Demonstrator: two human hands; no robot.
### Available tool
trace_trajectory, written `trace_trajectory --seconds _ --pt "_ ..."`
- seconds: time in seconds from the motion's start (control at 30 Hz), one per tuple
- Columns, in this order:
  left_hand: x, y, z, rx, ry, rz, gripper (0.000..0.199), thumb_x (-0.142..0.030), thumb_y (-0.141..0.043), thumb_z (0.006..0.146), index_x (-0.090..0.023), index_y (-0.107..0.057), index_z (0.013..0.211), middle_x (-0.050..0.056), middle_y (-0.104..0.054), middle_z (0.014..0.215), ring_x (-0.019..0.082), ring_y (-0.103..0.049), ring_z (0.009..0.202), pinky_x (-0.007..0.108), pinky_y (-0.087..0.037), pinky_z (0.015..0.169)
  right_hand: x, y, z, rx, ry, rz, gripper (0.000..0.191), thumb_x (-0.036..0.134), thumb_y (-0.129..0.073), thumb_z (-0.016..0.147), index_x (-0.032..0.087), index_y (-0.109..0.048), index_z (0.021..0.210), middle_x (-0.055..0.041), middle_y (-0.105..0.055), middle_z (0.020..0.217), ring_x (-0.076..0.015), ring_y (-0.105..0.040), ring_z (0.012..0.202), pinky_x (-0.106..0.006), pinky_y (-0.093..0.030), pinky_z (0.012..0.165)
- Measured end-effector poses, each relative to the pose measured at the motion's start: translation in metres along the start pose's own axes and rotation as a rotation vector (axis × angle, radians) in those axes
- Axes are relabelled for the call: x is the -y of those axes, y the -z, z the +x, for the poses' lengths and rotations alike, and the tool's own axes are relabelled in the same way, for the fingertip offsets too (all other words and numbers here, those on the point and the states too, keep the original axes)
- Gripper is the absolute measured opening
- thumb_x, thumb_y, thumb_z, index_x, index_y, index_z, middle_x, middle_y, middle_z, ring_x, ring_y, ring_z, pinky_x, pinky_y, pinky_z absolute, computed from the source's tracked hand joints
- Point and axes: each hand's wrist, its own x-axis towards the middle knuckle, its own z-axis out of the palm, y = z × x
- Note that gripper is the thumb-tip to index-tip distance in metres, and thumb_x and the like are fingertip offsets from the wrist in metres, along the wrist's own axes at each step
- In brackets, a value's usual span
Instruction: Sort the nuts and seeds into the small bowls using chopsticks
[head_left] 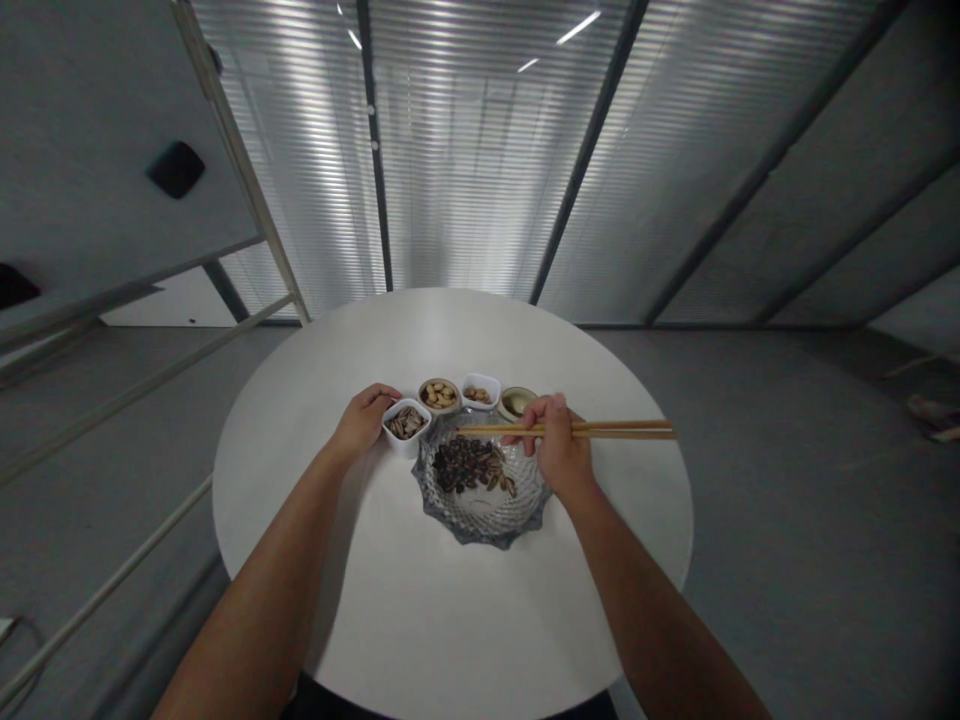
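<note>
The right hand (559, 445) clenches chopsticks (615, 430) lying level, tips pointing left over the glass bowl (480, 525) of seeds (465, 466). The loosely curled, empty left hand (364, 420) sits beside a white dish (397, 441).

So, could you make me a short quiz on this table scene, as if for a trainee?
1. What is the right hand holding?
2. True or false: the cut-glass bowl stands nearer the person than the row of small dishes.
3. Which is nearest the left hand: the round bowl of nuts or the white square dish of striped seeds?

Key:
1. Wooden chopsticks
2. True
3. The white square dish of striped seeds
</note>
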Motion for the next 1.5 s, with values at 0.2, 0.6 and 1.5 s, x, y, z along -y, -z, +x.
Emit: trace_trajectory --seconds 0.2,0.6,1.5 --pt "-0.002 0.001 -0.002 -0.009 -0.005 -0.002 0.018 -0.031 -0.057 0.069 -0.016 -0.063 0.078 0.004 -0.063 0.07 0.016 -0.056 0.064 0.028 -0.041 0.06 0.012 0.019 0.014 -0.32 0.111 0.098 0.053 0.059 -0.035 0.09 0.02 -0.05 0.057 0.0058 -0.041 0.032 -0.0155 -0.058 0.036 -0.023 -0.038 0.037" --pt "0.001 0.003 0.0 -0.005 -0.011 0.031 0.018 -0.031 -0.056 0.071 -0.016 -0.062 0.079 0.004 -0.063 0.07 0.017 -0.057 0.064 0.029 -0.042 0.059 0.003 0.041 0.024 -0.43 0.232 0.169 0.048 0.048 -0.04 0.09 0.02 -0.048 0.052 0.0066 -0.037 0.035 -0.01 -0.041 0.03 -0.024 -0.038 0.036" --pt "-0.005 -0.001 -0.003 -0.017 -0.002 0.013 0.019 -0.031 -0.057 0.069 -0.016 -0.063 0.078 0.004 -0.063 0.069 0.017 -0.056 0.063 0.028 -0.042 0.059 0.002 -0.002 -0.008 0.35 -0.033 -0.013 0.043 0.053 -0.042 0.09 0.021 -0.054 0.065 0.0036 -0.048 0.043 -0.0166 -0.062 0.052 -0.025 -0.046 0.049"
